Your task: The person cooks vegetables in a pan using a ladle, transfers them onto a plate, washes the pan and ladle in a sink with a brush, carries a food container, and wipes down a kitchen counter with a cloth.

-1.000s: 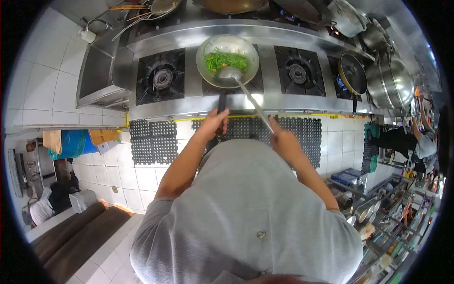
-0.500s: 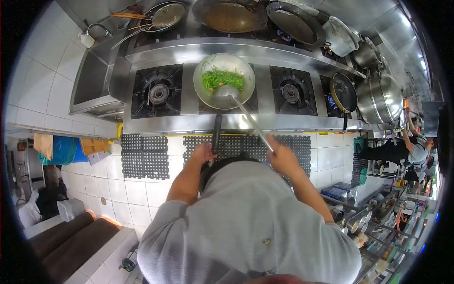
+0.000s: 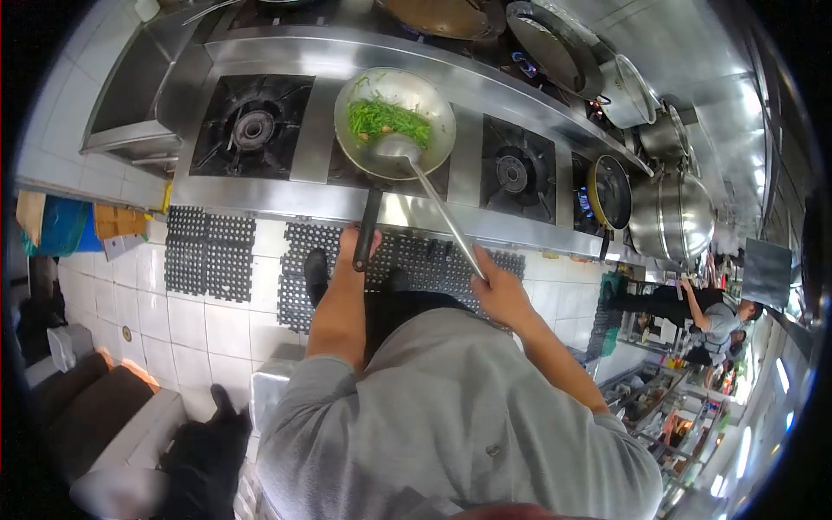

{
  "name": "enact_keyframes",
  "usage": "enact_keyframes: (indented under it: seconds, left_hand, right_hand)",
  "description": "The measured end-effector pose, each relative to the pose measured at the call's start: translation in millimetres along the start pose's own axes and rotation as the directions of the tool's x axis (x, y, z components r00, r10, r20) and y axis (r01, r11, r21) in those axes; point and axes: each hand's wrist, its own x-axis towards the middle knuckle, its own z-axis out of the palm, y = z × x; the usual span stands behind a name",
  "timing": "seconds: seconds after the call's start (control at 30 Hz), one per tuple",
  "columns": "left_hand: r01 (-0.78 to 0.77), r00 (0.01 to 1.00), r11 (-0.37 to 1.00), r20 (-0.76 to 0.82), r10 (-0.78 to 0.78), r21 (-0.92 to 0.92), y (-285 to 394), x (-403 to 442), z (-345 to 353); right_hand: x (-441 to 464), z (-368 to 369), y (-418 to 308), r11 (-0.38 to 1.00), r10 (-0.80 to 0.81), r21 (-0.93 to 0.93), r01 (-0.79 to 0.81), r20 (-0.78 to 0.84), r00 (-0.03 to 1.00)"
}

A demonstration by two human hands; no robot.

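A kitchen is seen from above; a steel stove point(image 3: 303, 199) runs across it, and below lies a white tiled floor point(image 3: 186, 364), with black rubber mats point(image 3: 208, 251) laid along the stove's front. Over a middle burner a wide, round pan point(image 3: 440, 126) is set, its black handle point(image 3: 369, 225) pointed toward the person; inside, green vegetables point(image 3: 381, 117) are heaped. A long metal ladle point(image 3: 444, 208) is gripped near the end of its shaft by the right hand point(image 3: 503, 290), the fingers curled closed around it; its bowl is lowered into the pan, against the near side of the greens. The left hand point(image 3: 348, 241) is held low by the stove's front edge, partly hidden by the pan handle; whether anything is gripped there, or how far the fingers are opened, cannot be told. To the right, a smaller pan point(image 3: 614, 192) is placed beside a blue flame point(image 3: 582, 199), next to a big steel pot point(image 3: 689, 217); farther off, another person point(image 3: 715, 325) in a grey top can be seen.
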Motion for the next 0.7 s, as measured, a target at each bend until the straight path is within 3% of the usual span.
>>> enact_keyframes:
  seconds: [0.03,0.07,0.1,0.13,0.17,0.23,0.27,0.33,0.37,0.43,0.53,0.63,0.7]
  left_hand:
    - [-0.018,1.000,1.000,-0.008,0.018,0.006,11,-9,8]
    - [0.172,0.985,0.952,-0.012,-0.174,0.253,26,-21,22]
    - [0.339,0.934,0.810,-0.066,-0.352,0.478,42,-34,39]
    - [0.524,0.817,0.753,0.017,-0.577,0.398,63,-48,53]
    - [0.504,0.843,0.749,-0.057,-0.535,0.429,69,-76,107]
    - [0.478,0.876,0.727,-0.203,-0.438,0.493,81,-138,231]
    - [0.472,0.880,0.729,-0.220,-0.420,0.496,79,-144,241]
    - [0.293,0.956,0.670,-0.183,-0.231,0.682,82,-150,266]
    - [0.207,0.977,0.369,-0.208,-0.038,0.906,71,-153,281]
    - [0.268,0.962,0.425,-0.261,-0.076,0.865,58,-155,290]
    - [0.273,0.961,0.439,-0.257,-0.097,0.856,47,-152,290]
    - [0.288,0.958,0.423,-0.256,-0.133,0.859,52,-148,289]
    - [0.304,0.952,0.407,-0.266,-0.150,0.861,54,-145,287]
  right_hand:
    - [1,0,4,1.000,-0.016,0.006,0.016,0.011,1.000]
    - [1,-2,11,0.998,-0.058,0.033,0.058,-0.015,0.998]
    - [2,-6,16,0.993,-0.101,0.060,0.103,-0.045,0.994]
    - [0,-14,17,0.989,-0.138,0.044,0.141,-0.061,0.988]
    - [-1,-23,21,0.985,-0.161,0.051,0.165,-0.061,0.985]
    - [-7,-40,30,0.949,-0.141,0.281,0.142,-0.027,0.990]
    - [-11,-45,33,0.878,-0.042,0.478,0.009,0.059,0.997]
    - [-5,-42,39,0.821,-0.064,0.570,0.030,0.040,0.997]
    - [2,-40,38,0.764,-0.066,0.643,0.048,0.004,0.998]
    - [27,-29,32,0.741,-0.081,0.669,0.061,-0.002,0.997]
    - [78,9,17,0.692,-0.088,0.697,0.186,-0.174,0.981]
    - [97,32,-2,0.691,0.021,0.717,0.089,-0.143,0.990]
    - [114,55,15,0.799,-0.241,0.487,0.353,-0.279,0.930]
